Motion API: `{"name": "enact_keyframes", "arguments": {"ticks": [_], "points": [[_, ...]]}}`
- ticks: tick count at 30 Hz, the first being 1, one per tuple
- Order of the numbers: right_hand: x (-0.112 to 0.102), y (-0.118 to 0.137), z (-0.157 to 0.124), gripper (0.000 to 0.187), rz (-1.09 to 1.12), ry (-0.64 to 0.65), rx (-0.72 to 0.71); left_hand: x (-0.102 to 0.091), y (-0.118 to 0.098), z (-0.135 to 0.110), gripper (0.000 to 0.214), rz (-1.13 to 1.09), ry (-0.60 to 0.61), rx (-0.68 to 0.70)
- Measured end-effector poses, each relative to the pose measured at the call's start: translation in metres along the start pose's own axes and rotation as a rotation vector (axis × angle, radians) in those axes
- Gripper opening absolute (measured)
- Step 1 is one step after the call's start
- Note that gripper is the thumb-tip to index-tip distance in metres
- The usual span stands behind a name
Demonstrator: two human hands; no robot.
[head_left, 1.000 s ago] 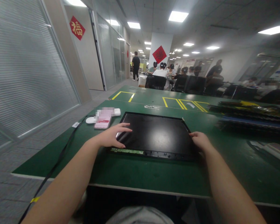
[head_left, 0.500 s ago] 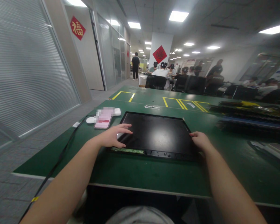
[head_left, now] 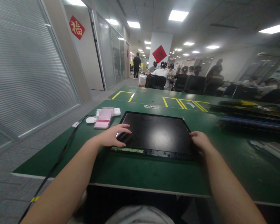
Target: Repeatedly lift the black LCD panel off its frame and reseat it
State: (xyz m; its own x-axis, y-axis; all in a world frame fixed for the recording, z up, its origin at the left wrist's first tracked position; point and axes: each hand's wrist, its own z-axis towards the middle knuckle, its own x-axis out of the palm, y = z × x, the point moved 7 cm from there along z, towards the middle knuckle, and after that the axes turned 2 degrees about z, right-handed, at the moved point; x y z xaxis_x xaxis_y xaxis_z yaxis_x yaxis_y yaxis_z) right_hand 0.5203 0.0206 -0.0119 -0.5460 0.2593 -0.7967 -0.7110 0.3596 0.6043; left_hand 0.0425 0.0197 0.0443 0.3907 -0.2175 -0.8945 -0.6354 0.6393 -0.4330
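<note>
A flat black display panel [head_left: 156, 133] lies on the green worktable [head_left: 142, 171] in front of me, with a green circuit strip along its near edge. My left hand [head_left: 113, 136] rests on the panel's left edge, fingers spread and lying over the corner. At the panel's right edge sits my right hand [head_left: 200, 140], its fingers curled against the side.
A pink phone [head_left: 103, 119] and a white device lie left of the panel, with a black cable [head_left: 58, 158] running off the table. Stacked dark panels [head_left: 252, 119] fill the right side. Yellow tape marks [head_left: 184, 103] cross the far table. People sit and stand farther back.
</note>
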Motion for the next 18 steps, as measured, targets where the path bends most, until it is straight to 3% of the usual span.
{"name": "enact_keyframes", "arguments": {"ticks": [7,11,18], "points": [[-0.001,0.0,-0.001,0.038,-0.002,-0.003,0.012,-0.002,0.033,0.004,0.054,0.124,-0.161,-0.252],[0.0,0.0,-0.002,0.041,0.001,0.014,0.037,0.002,0.045,0.005,0.056,0.217,-0.128,-0.334],[-0.003,0.005,-0.006,0.04,-0.009,0.014,0.042,0.002,0.045,0.004,0.053,0.202,-0.121,-0.37]]}}
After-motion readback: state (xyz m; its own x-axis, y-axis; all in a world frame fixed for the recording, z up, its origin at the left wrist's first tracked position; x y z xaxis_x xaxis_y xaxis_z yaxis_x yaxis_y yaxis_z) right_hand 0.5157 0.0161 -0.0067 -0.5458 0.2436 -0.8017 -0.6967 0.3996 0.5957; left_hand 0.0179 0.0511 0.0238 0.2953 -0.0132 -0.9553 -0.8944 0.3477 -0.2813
